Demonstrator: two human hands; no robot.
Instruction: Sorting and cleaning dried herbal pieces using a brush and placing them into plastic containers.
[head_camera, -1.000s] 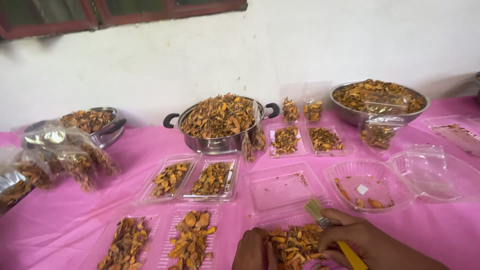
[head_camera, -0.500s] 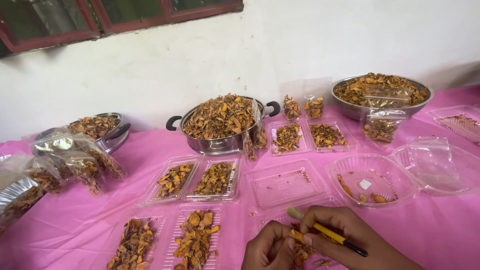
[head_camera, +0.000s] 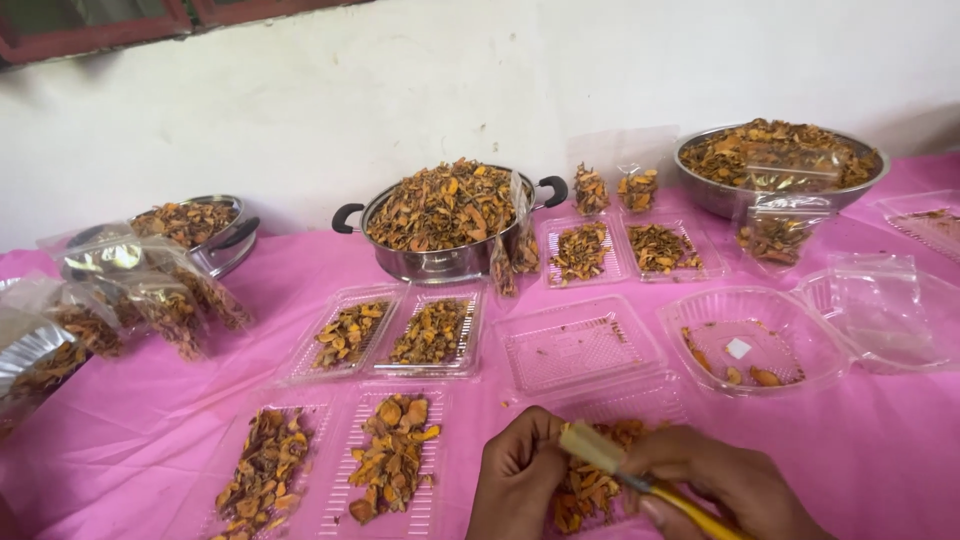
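I see right hand (head_camera: 725, 485) fingers gripping brush (head_camera: 640, 478) | left hand (head_camera: 520, 480) pinching, probably chips (head_camera: 590, 485) | risk: flicking chips off tray (head_camera: 640, 405), near pot (head_camera: 445, 225)

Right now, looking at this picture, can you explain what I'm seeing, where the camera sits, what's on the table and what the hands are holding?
There is no machine here: these are a person's two bare hands, seen from a camera worn on their head and looking down. The pink table carries a steel pot and a steel bowl, both heaped with dried orange-brown pieces, plus clear plastic trays and small bags holding the same pieces. One clear tray looks nearly bare. The right hand holds a yellow-handled brush in its grip. The left hand rests its fingers on pieces in the nearest tray; whether it pinches one is unclear.
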